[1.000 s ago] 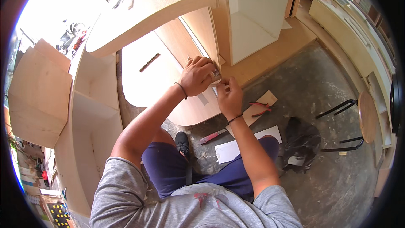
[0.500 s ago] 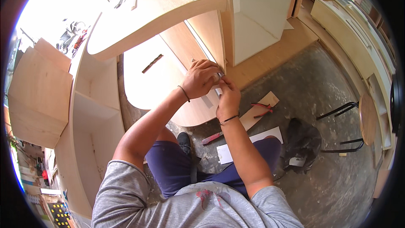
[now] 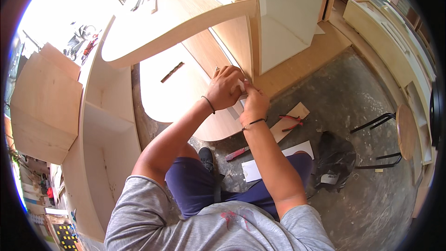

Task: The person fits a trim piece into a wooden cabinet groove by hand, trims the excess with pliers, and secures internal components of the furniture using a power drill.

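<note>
My left hand (image 3: pixel 226 87) and my right hand (image 3: pixel 254 103) meet at the lower front edge of an upright plywood panel (image 3: pixel 283 28). The left hand's fingers are curled over a small pale piece (image 3: pixel 240 86) held against that edge. The right hand's fingertips pinch at the same spot from below. What the piece is stays hidden by the fingers. Both wrists wear a thin dark band. A rounded plywood board (image 3: pixel 176 97) lies flat under the hands. I sit on the concrete floor with my legs bent.
Red pliers (image 3: pixel 291 121) lie on a plywood offcut (image 3: pixel 301 110) right of my hands. A red-handled tool (image 3: pixel 237 153), white sheets (image 3: pixel 253 170) and a black bag (image 3: pixel 337 162) lie on the floor. A stool (image 3: pixel 405 132) stands at right. A curved shelf unit (image 3: pixel 104 125) fills the left.
Both hands stay at the same spot on the panel edge, with small finger shifts. The view has moved slightly.
</note>
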{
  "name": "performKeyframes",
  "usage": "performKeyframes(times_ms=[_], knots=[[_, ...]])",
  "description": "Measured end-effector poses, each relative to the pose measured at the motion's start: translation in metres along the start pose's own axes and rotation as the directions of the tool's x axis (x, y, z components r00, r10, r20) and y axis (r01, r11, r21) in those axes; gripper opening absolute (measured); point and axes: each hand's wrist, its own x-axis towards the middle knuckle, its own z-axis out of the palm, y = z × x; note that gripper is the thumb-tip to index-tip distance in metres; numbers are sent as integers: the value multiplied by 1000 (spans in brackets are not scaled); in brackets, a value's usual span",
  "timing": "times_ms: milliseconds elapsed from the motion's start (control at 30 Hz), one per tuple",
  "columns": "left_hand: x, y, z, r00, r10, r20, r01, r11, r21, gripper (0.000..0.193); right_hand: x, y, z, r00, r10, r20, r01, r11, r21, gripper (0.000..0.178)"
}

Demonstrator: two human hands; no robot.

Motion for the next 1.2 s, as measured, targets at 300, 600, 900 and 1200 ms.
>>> performKeyframes(times_ms=[300, 600, 900, 1200], knots=[[45, -41, 0, 767, -637, 71, 638, 748, -182, 28, 5, 6, 8, 994, 86, -74, -80, 994, 71, 17], [54, -18, -16, 288, -882, 374, 845, 50, -533, 25, -1, 8, 5, 999, -6, -48, 9, 998, 56, 17], [71, -40, -7, 235, -866, 442, 935, 76, -348, 22, 6, 11, -3, 996, -69, 62, 71, 997, -39, 18], [66, -48, 3, 315, -894, 320, 935, 235, -265, 22, 5, 9, 1, 997, -53, 57, 61, 987, -150, 17]])
